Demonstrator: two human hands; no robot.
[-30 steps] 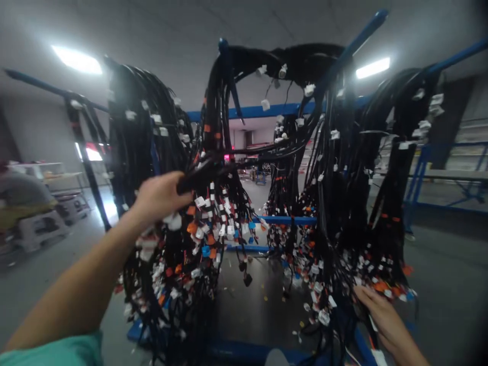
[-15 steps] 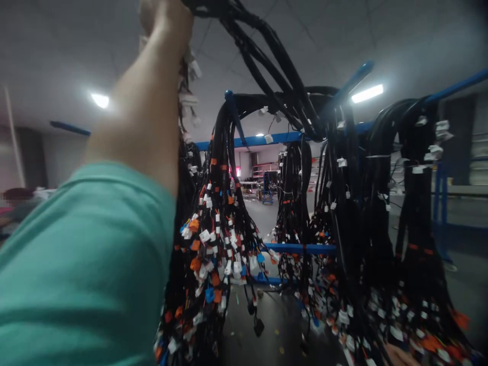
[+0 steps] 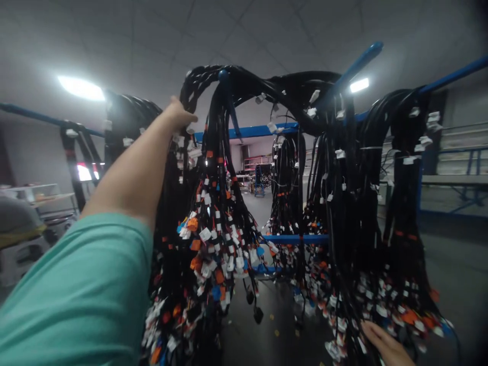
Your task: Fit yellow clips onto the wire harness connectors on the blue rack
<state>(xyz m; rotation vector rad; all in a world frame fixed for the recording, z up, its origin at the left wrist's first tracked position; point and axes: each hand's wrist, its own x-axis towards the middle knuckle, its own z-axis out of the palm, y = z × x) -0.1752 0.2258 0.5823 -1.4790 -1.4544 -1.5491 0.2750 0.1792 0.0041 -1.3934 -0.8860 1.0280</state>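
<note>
A thick black wire harness (image 3: 244, 76) drapes across two blue arms of a rack, its branches hanging down on both sides. At its left bend my left hand (image 3: 180, 116) grips the bundle from the near side, thumb pointing right and the other fingers mostly hidden. Below, many white, orange and blue connectors (image 3: 213, 244) dangle from the harness branches. My right hand (image 3: 383, 343) is low at the right, fingers stretched out against the hanging wires and connectors; its fingertips partly meet the dark strands.
More harnesses hang at right (image 3: 404, 127) and at left (image 3: 125, 117). A blue rack arm (image 3: 362, 63) juts toward me, and a blue crossbar (image 3: 297, 239) runs lower down. Behind stand shelves (image 3: 457, 152). A white stool (image 3: 26, 254) is at far left.
My left hand has come down from the top of the view, lowering the harness onto the blue rack arm. My right hand shows more at the lower right.
</note>
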